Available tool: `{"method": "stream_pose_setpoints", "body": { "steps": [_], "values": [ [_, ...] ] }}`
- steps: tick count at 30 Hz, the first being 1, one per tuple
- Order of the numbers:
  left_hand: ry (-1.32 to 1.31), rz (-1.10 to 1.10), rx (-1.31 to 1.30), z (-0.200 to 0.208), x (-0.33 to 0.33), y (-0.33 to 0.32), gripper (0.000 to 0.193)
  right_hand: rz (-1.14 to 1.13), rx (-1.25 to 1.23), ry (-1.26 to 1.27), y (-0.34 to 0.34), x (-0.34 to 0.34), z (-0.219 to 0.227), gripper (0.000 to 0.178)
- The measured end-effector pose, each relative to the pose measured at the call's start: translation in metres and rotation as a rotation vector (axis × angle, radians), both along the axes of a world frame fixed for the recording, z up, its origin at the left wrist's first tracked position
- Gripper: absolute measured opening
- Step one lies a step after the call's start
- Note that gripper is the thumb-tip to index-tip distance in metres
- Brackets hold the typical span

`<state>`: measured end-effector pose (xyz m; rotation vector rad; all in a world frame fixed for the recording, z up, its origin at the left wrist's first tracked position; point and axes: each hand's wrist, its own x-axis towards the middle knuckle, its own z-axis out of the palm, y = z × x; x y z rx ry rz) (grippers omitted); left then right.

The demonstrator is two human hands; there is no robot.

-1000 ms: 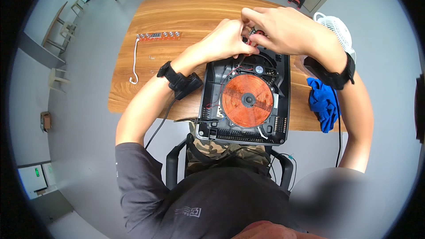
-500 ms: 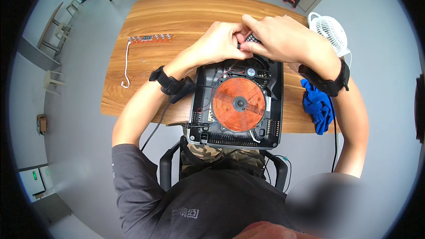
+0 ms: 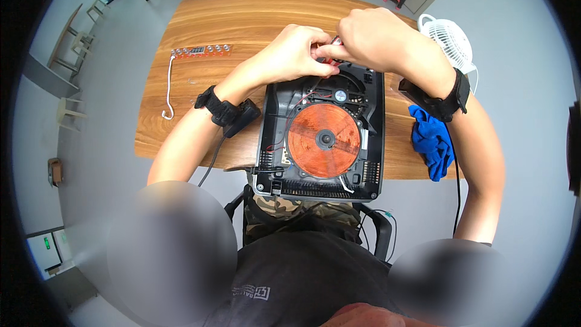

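An opened induction cooker base point(image 3: 275, 103), a black plastic tray, rests partly on the near side of the table, tilted toward my lap. Its round copper coil point(image 3: 305, 139) with a dark centre faces up, and thin red and black wires run beside it. Over the far edge of the base, my left hand point(image 3: 302, 53) and my right hand point(image 3: 376, 42) meet, fingers closed. Between their fingertips they pinch a small red and dark part point(image 3: 333, 54), mostly hidden, so its kind cannot be told.
On the wooden table point(image 3: 236, 18), a red circuit board with a small display point(image 3: 200, 51) and a white cable point(image 3: 170, 88) lie at left. A white desk fan point(image 3: 446, 41) stands at back right, with a blue cloth point(image 3: 432, 145) near the right edge.
My right hand has turned and lifted slightly, its knuckles now higher. The black-and-white patterned side of the held part is turned from view and red shows instead.
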<state>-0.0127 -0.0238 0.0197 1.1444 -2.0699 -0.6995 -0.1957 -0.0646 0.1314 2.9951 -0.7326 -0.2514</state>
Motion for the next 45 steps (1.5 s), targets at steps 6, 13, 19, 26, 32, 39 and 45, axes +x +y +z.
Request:
{"method": "stream_pose_setpoints", "body": {
  "steps": [6, 13, 19, 26, 32, 39, 45],
  "values": [
    [0.096, 0.012, 0.253, 0.008, 0.009, 0.008, 0.028, 0.173, 0.103, -0.223, -0.001, -0.008, -0.013, 0.038],
    [0.097, -0.001, 0.138, 0.005, 0.004, 0.005, 0.031, 0.013, -0.025, -0.054, 0.005, 0.015, -0.008, 0.061],
    [0.030, 0.086, 0.098, 0.007, 0.006, 0.006, 0.041, 0.085, 0.011, -0.092, 0.004, 0.003, -0.005, 0.042],
    [0.089, -0.037, 0.289, 0.007, 0.005, 0.006, 0.039, -0.059, 0.100, -0.038, 0.001, 0.011, -0.003, 0.046],
    [0.199, 0.010, 0.168, -0.007, 0.006, 0.005, 0.037, -0.133, 0.034, 0.069, 0.011, 0.016, 0.006, 0.052],
    [0.170, 0.036, 0.276, 0.007, 0.011, 0.015, 0.033, 0.117, 0.117, -0.065, -0.002, 0.001, 0.000, 0.029],
    [0.092, 0.038, 0.085, -0.004, 0.008, 0.007, 0.040, 0.083, 0.008, -0.074, 0.003, 0.019, -0.010, 0.043]
  ]
}}
